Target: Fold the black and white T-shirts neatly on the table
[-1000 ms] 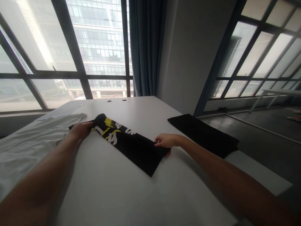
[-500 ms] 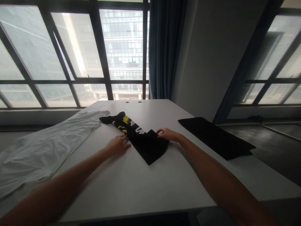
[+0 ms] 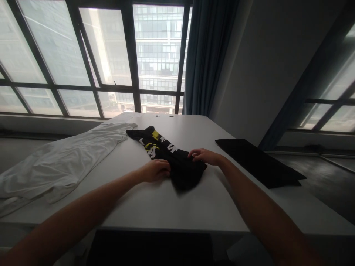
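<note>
A black T-shirt [image 3: 181,168] with yellow and white print lies bunched lengthwise on the white table, its narrow far end pointing left. My left hand [image 3: 155,170] is closed on its left edge, with the fingertips partly hidden. On the opposite edge, the curled fingers of my right hand [image 3: 203,156] grip the dark fabric just below the white lettering. The shirt's near end, between and below both hands, is slightly blurred.
A white garment [image 3: 83,157] is spread along the left side of the white table [image 3: 166,212]. Near the right edge lies a flat, folded black cloth [image 3: 257,160]. Windows and a blue curtain [image 3: 206,55] stand beyond the far edge.
My left hand has moved right, onto the shirt's edge. More of the print shows, and the shirt's near corner has lost its sharp, flat point. The view has shifted slightly.
</note>
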The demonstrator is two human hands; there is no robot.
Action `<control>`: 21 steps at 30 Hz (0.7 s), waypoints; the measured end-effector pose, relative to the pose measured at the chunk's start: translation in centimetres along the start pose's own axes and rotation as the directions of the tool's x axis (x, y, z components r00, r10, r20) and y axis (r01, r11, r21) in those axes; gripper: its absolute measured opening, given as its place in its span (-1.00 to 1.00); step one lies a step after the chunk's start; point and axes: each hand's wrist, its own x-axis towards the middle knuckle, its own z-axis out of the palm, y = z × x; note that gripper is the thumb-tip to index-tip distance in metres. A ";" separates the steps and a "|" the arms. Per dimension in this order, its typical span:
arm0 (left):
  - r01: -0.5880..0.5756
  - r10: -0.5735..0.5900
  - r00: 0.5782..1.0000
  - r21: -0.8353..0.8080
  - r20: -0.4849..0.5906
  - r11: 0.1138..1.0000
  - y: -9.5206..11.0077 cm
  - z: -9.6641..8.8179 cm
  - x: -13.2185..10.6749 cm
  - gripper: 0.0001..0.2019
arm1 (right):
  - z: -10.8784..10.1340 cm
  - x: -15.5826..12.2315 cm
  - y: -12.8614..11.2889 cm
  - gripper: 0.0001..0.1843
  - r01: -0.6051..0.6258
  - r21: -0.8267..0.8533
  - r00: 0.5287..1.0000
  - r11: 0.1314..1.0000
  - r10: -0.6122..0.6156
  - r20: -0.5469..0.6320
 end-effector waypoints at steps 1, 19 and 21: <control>0.017 -0.016 1.000 -0.047 0.018 0.999 0.2 -0.6 -0.7 -0.78 | -0.1 -0.3 -0.1 -0.78 -0.030 -0.026 0.998 0.999 0.032 0.057; 0.733 -0.728 0.680 0.036 -0.091 0.680 -10.3 -10.9 -5.3 -0.37 | 6.0 6.7 -4.6 -0.61 -0.054 -0.196 0.988 0.979 0.080 0.130; 0.751 -0.715 0.659 0.157 -0.234 0.642 -13.0 -10.6 -4.1 -0.36 | 6.1 9.6 -4.8 -0.56 -0.006 -0.193 1.000 0.981 0.007 0.001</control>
